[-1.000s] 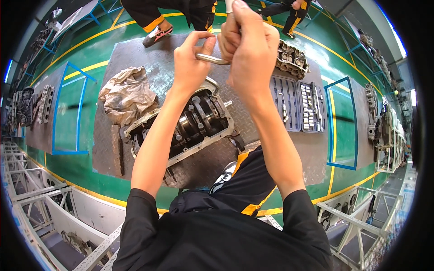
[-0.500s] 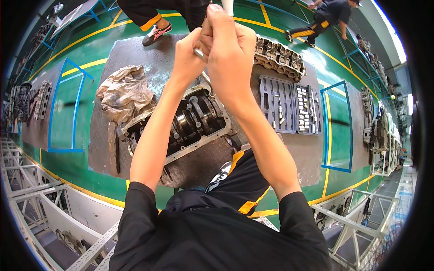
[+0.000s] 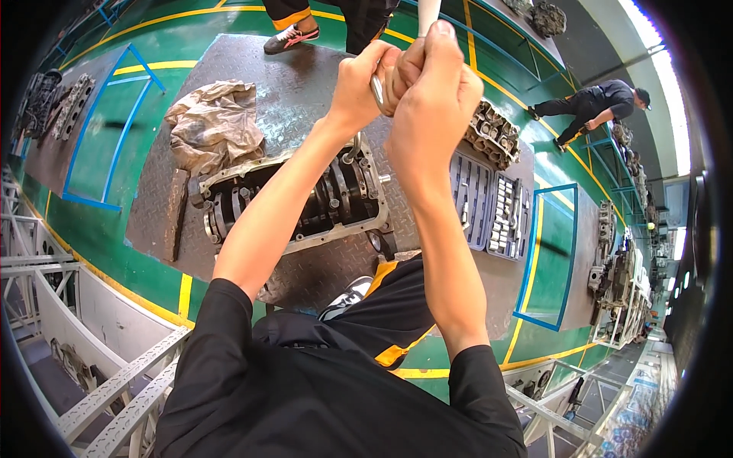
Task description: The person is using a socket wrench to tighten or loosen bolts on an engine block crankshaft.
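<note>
Both hands are raised close together above the far right part of an engine block (image 3: 359, 226). My right hand (image 3: 431, 122) is closed in a fist around a pale rod-like tool (image 3: 429, 15), whose shaft rises past the thumb and out of the top of the picture. My left hand (image 3: 357, 90) is closed beside the right fist, at the tool's shiny metal lower end. Fingers cover most of the tool, so its exact kind is hidden. Below, the block lies open with a crankshaft (image 3: 334, 203) showing, partly behind my left forearm.
On the metal-topped table (image 3: 305, 76) are a crumpled cloth (image 3: 214, 126), a wooden bar (image 3: 176, 214), a cylinder head (image 3: 492, 136) and an open socket set case (image 3: 477, 198). Another person's shoe (image 3: 290, 38) stands at the far edge. A second person (image 3: 603, 111) bends over at the far right.
My view has turned and shifted, so both hands and the tool appear further right and slightly lower. The grip looks unchanged. The person at the far right now bends forward in a different place.
</note>
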Demonstrator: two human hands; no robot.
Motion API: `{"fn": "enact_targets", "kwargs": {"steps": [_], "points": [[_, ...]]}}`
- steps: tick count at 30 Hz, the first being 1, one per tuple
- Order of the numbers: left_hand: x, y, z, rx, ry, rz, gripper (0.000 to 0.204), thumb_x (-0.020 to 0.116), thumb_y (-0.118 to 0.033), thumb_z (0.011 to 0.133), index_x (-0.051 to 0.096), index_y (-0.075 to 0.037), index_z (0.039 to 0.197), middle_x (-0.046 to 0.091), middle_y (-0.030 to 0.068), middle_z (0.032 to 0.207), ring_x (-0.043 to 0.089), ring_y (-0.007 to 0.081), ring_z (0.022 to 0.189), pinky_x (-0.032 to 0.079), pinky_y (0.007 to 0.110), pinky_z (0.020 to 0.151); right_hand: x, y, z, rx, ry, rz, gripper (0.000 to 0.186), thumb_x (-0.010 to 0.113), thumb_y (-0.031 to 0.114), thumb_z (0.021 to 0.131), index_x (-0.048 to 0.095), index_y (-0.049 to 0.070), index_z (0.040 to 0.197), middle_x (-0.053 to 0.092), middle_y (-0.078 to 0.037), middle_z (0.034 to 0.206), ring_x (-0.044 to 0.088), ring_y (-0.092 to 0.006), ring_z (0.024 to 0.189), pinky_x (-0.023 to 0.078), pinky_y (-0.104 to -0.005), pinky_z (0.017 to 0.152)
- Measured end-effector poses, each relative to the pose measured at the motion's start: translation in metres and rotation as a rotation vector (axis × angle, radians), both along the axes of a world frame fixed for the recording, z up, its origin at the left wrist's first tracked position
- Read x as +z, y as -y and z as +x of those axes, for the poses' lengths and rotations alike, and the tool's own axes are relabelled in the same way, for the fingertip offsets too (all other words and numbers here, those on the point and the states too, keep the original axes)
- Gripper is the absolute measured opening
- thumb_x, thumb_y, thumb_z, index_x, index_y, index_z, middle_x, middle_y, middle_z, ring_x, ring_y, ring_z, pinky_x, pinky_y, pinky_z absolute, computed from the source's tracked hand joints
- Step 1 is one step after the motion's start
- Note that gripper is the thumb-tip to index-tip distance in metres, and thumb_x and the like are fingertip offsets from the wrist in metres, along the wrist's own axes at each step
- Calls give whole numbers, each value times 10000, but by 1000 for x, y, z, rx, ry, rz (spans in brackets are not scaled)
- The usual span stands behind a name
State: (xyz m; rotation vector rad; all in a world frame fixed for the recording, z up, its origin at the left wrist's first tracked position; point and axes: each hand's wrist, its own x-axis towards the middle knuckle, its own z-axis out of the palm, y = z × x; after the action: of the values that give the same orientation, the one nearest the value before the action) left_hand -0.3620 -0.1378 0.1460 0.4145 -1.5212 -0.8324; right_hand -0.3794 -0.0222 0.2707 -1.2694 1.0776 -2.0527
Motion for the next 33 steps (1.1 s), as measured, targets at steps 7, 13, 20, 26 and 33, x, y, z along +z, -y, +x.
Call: {"fn": "enact_targets", "kwargs": {"steps": [7, 13, 20, 26, 33], "points": [[31, -19, -11, 174, -51, -118, 141, 647, -134, 883, 582, -11, 903, 608, 203, 700, 622, 347, 609, 468, 308, 538, 14, -3, -7, -30, -60, 0, 485, 415, 271, 1011, 298, 111, 569, 291, 44, 510, 242, -43, 439, 173, -243, 415], [18, -10, -12, 157, 38, -68, 124, 598, -120, 933, 583, -9, 882, 620, 210, 721, 640, 375, 646, 481, 351, 543, 6, 3, -17, -55, -46, 13, 487, 421, 284, 1011, 317, 107, 569, 301, 44, 528, 254, -38, 452, 191, -240, 424], [21, -41, 7, 350, 173, -115, 145, 564, -134, 961, 601, -4, 907, 608, 189, 684, 627, 245, 579, 468, 352, 553, 7, -5, -17, -141, -168, 89, 518, 416, 309, 1025, 359, 79, 564, 343, 51, 513, 288, -47, 484, 224, -259, 455], [23, -50, 10, 116, 49, -8, 199, 682, -152, 851, 569, 10, 874, 522, 67, 611, 428, 81, 594, 395, 265, 518, 5, -23, -17, -98, -263, -26, 492, 457, 215, 1004, 432, -25, 575, 355, -107, 454, 350, -139, 406, 291, -344, 415], [38, -34, 0, 250, -78, -102, 109, 650, -79, 869, 589, 8, 894, 561, 54, 620, 493, 63, 595, 409, 261, 510, 25, -14, -16, -59, -236, -48, 473, 433, 208, 1012, 358, 40, 577, 354, 44, 521, 272, -35, 493, 205, -253, 461]]}}
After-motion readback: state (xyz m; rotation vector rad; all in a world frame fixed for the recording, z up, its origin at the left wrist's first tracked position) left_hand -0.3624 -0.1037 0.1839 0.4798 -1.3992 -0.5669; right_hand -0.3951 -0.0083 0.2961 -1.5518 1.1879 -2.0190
